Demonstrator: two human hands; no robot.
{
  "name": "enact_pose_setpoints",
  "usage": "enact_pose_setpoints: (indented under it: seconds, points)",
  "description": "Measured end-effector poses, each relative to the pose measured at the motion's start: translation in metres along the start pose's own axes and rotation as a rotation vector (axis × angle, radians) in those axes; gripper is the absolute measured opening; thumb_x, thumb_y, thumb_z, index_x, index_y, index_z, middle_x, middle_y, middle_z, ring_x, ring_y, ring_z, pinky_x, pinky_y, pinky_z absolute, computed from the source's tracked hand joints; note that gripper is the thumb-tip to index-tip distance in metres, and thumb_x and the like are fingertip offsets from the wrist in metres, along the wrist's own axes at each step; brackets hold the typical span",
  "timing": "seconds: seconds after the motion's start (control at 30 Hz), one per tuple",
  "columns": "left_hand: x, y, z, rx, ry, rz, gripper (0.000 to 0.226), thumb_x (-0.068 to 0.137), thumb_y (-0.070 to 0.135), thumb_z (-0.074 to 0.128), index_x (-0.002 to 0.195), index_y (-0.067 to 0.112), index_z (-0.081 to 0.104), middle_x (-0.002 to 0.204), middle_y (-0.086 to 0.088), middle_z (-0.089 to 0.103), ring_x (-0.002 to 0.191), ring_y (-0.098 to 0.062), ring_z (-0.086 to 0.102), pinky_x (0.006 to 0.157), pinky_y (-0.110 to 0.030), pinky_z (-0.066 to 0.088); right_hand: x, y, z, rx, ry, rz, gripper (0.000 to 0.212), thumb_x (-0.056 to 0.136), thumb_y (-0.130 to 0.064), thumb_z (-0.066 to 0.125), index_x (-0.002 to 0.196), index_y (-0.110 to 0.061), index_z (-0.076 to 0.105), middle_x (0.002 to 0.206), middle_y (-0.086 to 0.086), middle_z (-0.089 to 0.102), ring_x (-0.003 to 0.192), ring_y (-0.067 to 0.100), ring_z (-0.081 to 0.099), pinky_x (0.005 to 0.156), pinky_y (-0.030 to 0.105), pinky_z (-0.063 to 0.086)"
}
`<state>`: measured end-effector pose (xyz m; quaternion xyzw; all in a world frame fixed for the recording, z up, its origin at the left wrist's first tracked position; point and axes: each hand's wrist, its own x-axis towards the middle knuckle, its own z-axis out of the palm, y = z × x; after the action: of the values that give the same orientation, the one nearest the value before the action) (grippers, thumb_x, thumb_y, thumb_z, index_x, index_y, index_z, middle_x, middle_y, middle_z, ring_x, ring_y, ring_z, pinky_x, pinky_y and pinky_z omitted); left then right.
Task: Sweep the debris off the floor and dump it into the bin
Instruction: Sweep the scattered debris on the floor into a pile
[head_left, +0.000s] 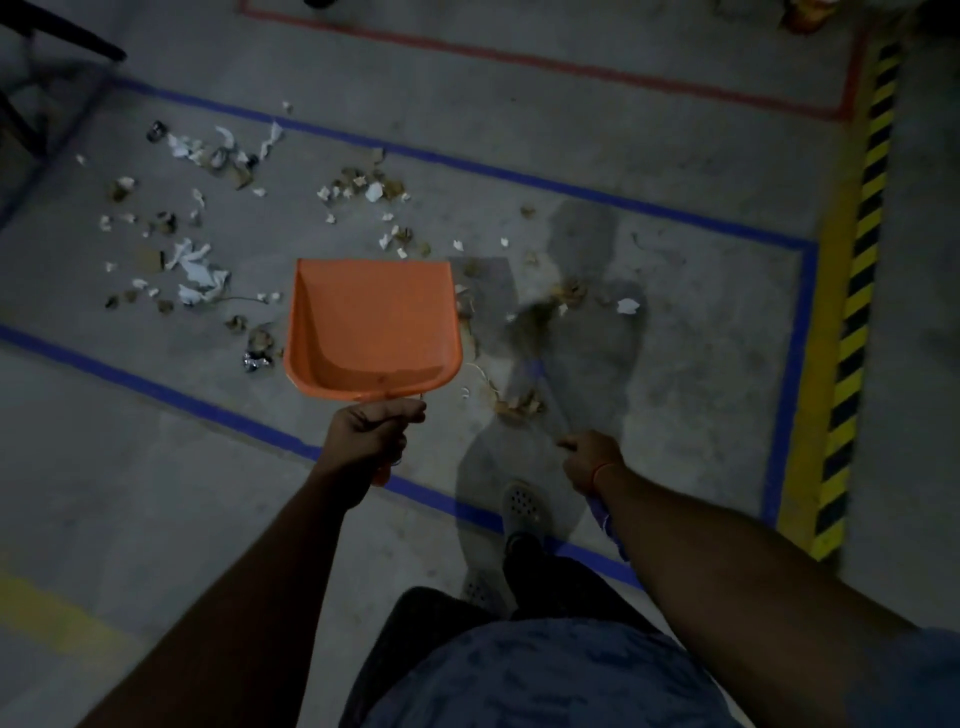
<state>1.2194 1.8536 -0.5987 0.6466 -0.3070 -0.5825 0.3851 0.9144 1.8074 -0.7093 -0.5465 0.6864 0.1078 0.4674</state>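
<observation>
Concrete floor (597, 156) fills my view, marked with blue tape (467, 166), red tape and a yellow-and-black hazard stripe (862, 249) along its right edge. Debris (197, 270), torn white paper and brown scraps, lies scattered inside the blue outline, thickest toward the far left corner, with more just right of the dustpan. I see the orange dustpan (371, 327) with nothing in it, mouth pointing away, its handle clenched in my left hand (371, 431). My right hand (589, 460) grasps the thin broom handle (545, 395), blurred, its head down among the scraps. One perforated shoe (522, 506) stands on the near blue line.
</observation>
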Motion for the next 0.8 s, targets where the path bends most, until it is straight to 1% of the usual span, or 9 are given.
enact_pose_setpoints:
  seconds: [0.13, 0.23, 0.33, 0.43, 0.53, 0.6, 0.67, 0.73, 0.8]
  points:
    - [0.019, 0.010, -0.002, -0.009, -0.025, 0.006, 0.025, 0.099, -0.004, 0.050, 0.109, 0.000, 0.073, 0.081, -0.009, 0.072, 0.047, -0.013, 0.045, 0.044, -0.021, 0.033, 0.009, -0.010, -0.009, 0.069, 0.016, -0.081, 0.049, 0.085, -0.006, 0.054, 0.131, -0.021, 0.061, 0.139, 0.010, 0.057, 0.127, 0.030, 0.052, 0.109, 0.035, 0.042]
    - [0.033, 0.018, -0.008, 0.027, -0.090, -0.023, 0.026, 0.100, -0.003, 0.048, 0.109, 0.001, 0.072, 0.063, -0.003, 0.064, 0.042, -0.010, 0.042, 0.039, -0.017, 0.031, 0.010, -0.017, -0.015, 0.113, 0.095, -0.100, 0.048, 0.086, -0.004, 0.055, 0.130, -0.019, 0.063, 0.137, 0.010, 0.058, 0.127, 0.029, 0.053, 0.109, 0.032, 0.041]
    - [0.047, 0.026, -0.019, 0.055, -0.130, -0.049, 0.024, 0.099, 0.002, 0.053, 0.106, 0.007, 0.076, 0.060, -0.012, 0.051, 0.044, -0.015, 0.038, 0.040, -0.019, 0.027, 0.007, -0.020, -0.020, 0.202, 0.214, -0.052, 0.045, 0.085, -0.006, 0.060, 0.129, -0.017, 0.064, 0.135, 0.011, 0.059, 0.123, 0.029, 0.056, 0.107, 0.029, 0.042]
    - [0.057, 0.032, -0.024, 0.056, -0.121, -0.076, 0.023, 0.099, 0.005, 0.055, 0.104, 0.009, 0.077, 0.059, -0.010, 0.051, 0.046, -0.016, 0.039, 0.042, -0.020, 0.025, 0.009, -0.013, -0.029, 0.248, 0.298, 0.018, 0.049, 0.080, -0.013, 0.070, 0.129, -0.013, 0.064, 0.133, 0.014, 0.061, 0.122, 0.032, 0.057, 0.108, 0.033, 0.043]
    - [0.062, 0.036, -0.023, 0.067, -0.126, -0.068, 0.022, 0.098, 0.004, 0.055, 0.105, 0.007, 0.076, 0.061, -0.006, 0.058, 0.045, -0.014, 0.041, 0.040, -0.019, 0.027, 0.015, 0.001, -0.038, 0.256, 0.350, 0.132, 0.049, 0.080, -0.011, 0.069, 0.128, -0.013, 0.064, 0.130, 0.016, 0.062, 0.117, 0.036, 0.059, 0.105, 0.039, 0.047]
    - [0.064, 0.038, -0.021, 0.072, -0.136, -0.065, 0.022, 0.098, 0.002, 0.055, 0.107, 0.005, 0.074, 0.062, -0.001, 0.062, 0.043, -0.011, 0.042, 0.040, -0.019, 0.027, 0.021, 0.011, -0.044, 0.300, 0.370, 0.199, 0.045, 0.082, -0.009, 0.067, 0.127, -0.012, 0.065, 0.127, 0.018, 0.063, 0.111, 0.037, 0.062, 0.100, 0.042, 0.050]
    - [0.065, 0.038, -0.019, 0.067, -0.149, -0.070, 0.022, 0.099, 0.000, 0.053, 0.108, 0.003, 0.073, 0.061, 0.002, 0.063, 0.042, -0.009, 0.041, 0.041, -0.018, 0.026, 0.026, 0.021, -0.050, 0.354, 0.363, 0.260, 0.042, 0.084, -0.008, 0.065, 0.126, -0.011, 0.065, 0.122, 0.020, 0.065, 0.100, 0.038, 0.066, 0.090, 0.044, 0.057]
    - [0.066, 0.036, -0.017, 0.075, -0.152, -0.069, 0.022, 0.099, 0.001, 0.052, 0.108, 0.003, 0.073, 0.058, 0.002, 0.059, 0.043, -0.010, 0.039, 0.043, -0.019, 0.023, 0.031, 0.027, -0.056, 0.376, 0.334, 0.300, 0.039, 0.085, -0.007, 0.063, 0.124, -0.010, 0.066, 0.117, 0.020, 0.066, 0.089, 0.038, 0.068, 0.079, 0.045, 0.060]
    - [0.068, 0.035, -0.016, 0.090, -0.153, -0.064, 0.021, 0.099, 0.004, 0.054, 0.106, 0.005, 0.074, 0.055, -0.001, 0.055, 0.043, -0.013, 0.038, 0.043, -0.020, 0.022, 0.033, 0.028, -0.061, 0.363, 0.298, 0.338, 0.035, 0.087, -0.006, 0.062, 0.121, -0.009, 0.066, 0.116, 0.019, 0.066, 0.082, 0.038, 0.068, 0.073, 0.044, 0.061]
